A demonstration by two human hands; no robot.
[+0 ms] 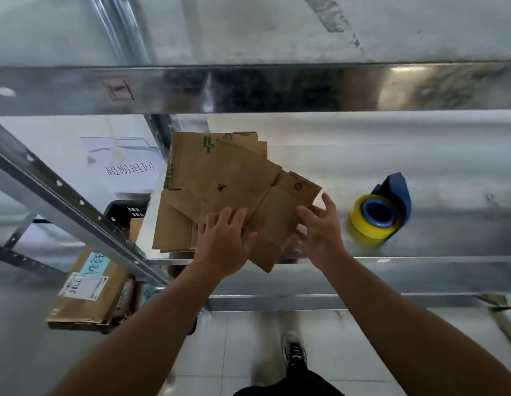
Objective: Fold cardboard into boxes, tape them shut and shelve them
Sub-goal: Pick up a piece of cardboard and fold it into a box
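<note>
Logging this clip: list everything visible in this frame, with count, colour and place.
cardboard: several flat sheets, exact count unclear, brown, stacked on the left part of the shelf
tape: one roll, yellow, on a blue dispenser, on the shelf right of the cardboard
shelf: one level, shiny metal, across the middle; another level above
sign: one, white with printed characters, left of the cardboard
crate: one, black, below the sign
parcel: one, brown with labels, lower left
floor: pale tiles, bottom
shoe: one, black and white, bottom centre
left hand: flat on the near part of the cardboard
right hand: fingers spread, at the cardboard's right edge
</note>
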